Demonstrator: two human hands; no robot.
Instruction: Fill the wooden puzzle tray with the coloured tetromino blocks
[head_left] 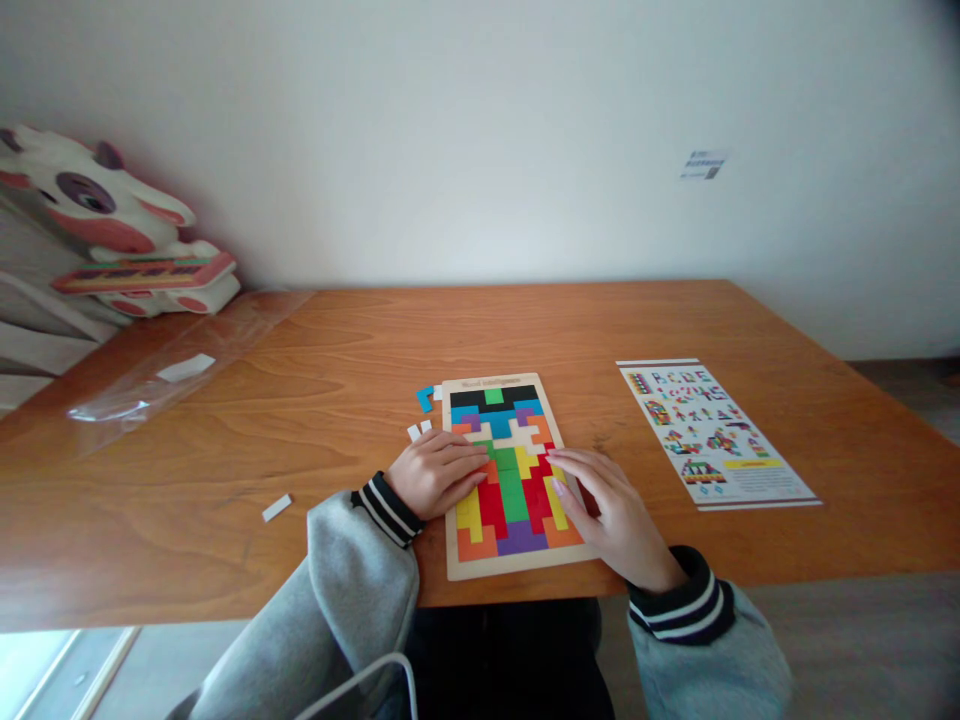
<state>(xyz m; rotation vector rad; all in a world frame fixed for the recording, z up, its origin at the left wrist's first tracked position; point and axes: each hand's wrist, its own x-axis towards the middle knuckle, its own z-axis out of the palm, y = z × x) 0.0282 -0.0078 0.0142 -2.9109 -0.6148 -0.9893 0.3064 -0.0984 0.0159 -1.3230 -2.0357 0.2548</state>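
As I watched the head view, the board lay by the tabletop's near edge, presumably for reach; my left grip covered some blocks, perhaps steadying them, any hold hidden; my right grip stood half-spread, seemingly empty.

A plain, pale wall spans the background. A small printed label is affixed to the wall at upper right. The surface is a brown, wood-grained tabletop; its far edge borders the wall, and its right edge runs diagonally toward the viewer. Pale, folded fabric hangs at the left. Grey floor is visible below the near edge. A bright strip-edged area occupies the lower left corner; its type cannot be determined. Illumination is soft, with dim upper corners.
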